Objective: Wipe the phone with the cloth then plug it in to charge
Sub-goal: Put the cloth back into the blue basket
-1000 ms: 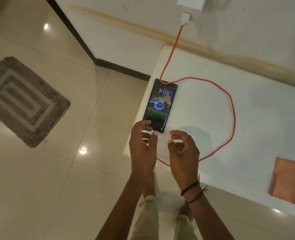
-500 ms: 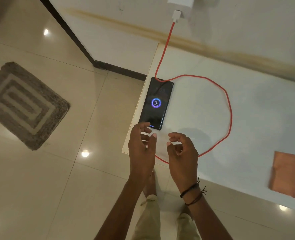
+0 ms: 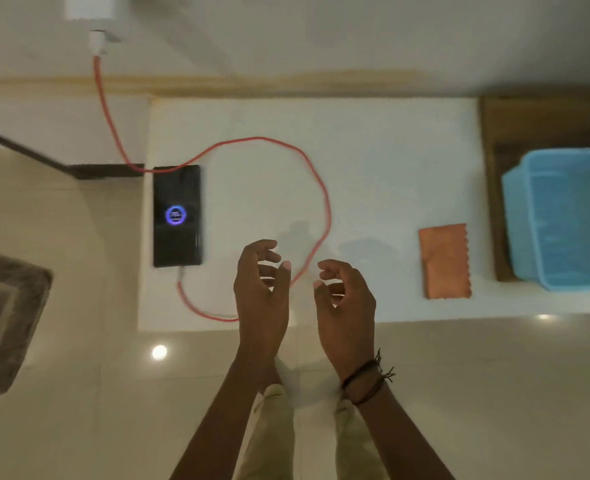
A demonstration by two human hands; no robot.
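Charging phone (image 3: 177,215) lay flat at table's left edge w/ red cable (image 3: 324,216) plugged in; cloth (image 3: 446,261) parked right; left hand (image 3: 261,289) & right hand (image 3: 345,299) both loosely open, empty, hovering at near edge, prob. done.

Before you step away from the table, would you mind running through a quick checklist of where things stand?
1. Black phone lies flat on the white tabletop, close to its left edge: ok.
2. Red charging cable reaches the phone's near end: ok.
3. Cable's far end meets the white wall adapter: ok.
4. Screen shows a glowing blue charging ring: ok.
5. Left hand and right hand both empty, clear of the phone: ok.
6. Orange cloth lies set aside; whether wiping was thorough: cannot tell.
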